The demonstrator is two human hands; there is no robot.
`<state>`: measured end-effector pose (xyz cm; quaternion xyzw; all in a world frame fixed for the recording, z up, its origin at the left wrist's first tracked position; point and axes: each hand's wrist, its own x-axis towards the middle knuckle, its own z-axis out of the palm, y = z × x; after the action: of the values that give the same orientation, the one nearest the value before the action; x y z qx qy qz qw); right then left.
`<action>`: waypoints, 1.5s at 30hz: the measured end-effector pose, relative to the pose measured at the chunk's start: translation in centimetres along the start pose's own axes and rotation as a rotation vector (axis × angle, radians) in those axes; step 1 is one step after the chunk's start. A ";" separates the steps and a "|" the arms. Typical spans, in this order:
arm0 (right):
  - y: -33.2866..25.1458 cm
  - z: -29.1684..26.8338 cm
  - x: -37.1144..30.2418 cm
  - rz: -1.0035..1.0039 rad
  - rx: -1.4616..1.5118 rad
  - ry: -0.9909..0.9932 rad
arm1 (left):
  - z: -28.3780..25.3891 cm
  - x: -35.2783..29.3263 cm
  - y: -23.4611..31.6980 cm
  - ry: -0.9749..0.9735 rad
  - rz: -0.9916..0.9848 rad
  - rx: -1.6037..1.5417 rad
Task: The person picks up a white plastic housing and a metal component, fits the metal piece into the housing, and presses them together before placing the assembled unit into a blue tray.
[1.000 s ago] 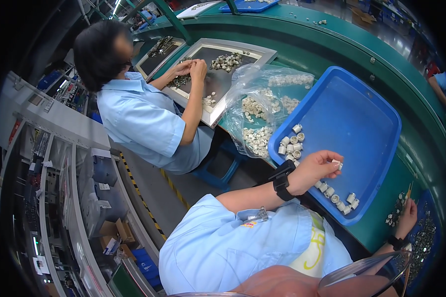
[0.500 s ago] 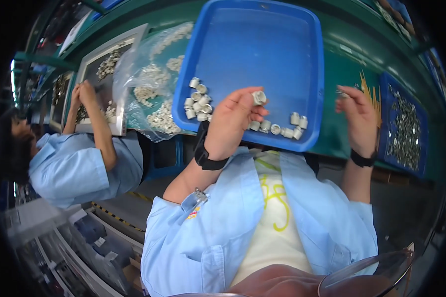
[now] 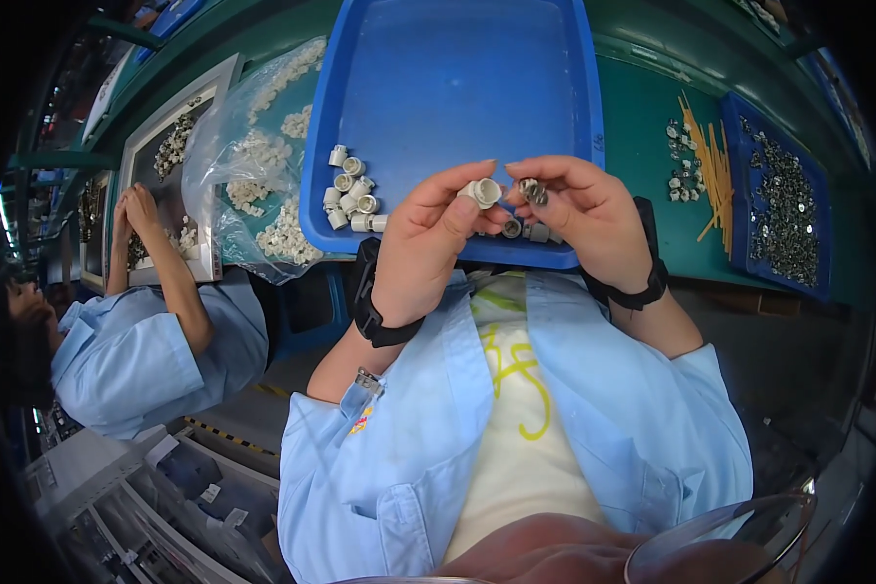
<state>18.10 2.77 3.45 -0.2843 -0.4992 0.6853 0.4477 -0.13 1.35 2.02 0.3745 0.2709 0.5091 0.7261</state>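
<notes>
Between the thumb and fingers of my left hand (image 3: 420, 234) is a white hollow cylindrical part (image 3: 483, 193), its open end facing right. My right hand (image 3: 599, 222) pinches a small shiny metal fitting (image 3: 532, 192) just to the right of that part, with a narrow gap between the two. Both hands are over the near side of a large blue tray (image 3: 316, 185). Several more white cylindrical parts (image 3: 348, 185) lie in the tray's near left corner. Others along its near edge are partly hidden behind my hands.
Left of the tray lies a clear plastic bag (image 3: 214, 185) with many small white pieces. At the right are thin wooden sticks (image 3: 718, 185), loose metal fittings (image 3: 686, 175) and a smaller blue tray (image 3: 740, 248) full of metal pieces. A co-worker (image 3: 156, 321) sits at the left by a framed tray (image 3: 136, 146).
My right hand has come left from the sticks to beside my left hand, carrying the metal fitting. The white part is still in my left hand. The whole view has shifted a little.
</notes>
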 end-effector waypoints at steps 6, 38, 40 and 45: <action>1.6 -0.6 0.0 -0.023 0.149 -0.007 | 0.0 -0.1 -0.6 0.007 0.053 0.044; 0.7 0.7 -0.3 -0.601 -0.933 0.041 | 0.1 -0.2 -1.4 -0.033 -0.192 0.057; 0.7 0.7 -0.4 -0.556 -0.868 0.069 | 0.0 -0.2 -1.5 -0.036 -0.156 0.063; 0.3 0.4 -0.6 -0.420 -0.673 0.072 | 0.3 -0.3 -1.0 -0.042 -0.146 0.199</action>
<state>17.95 2.02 3.26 -0.3307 -0.7270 0.3667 0.4771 0.47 0.76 1.40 0.4345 0.3313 0.4174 0.7261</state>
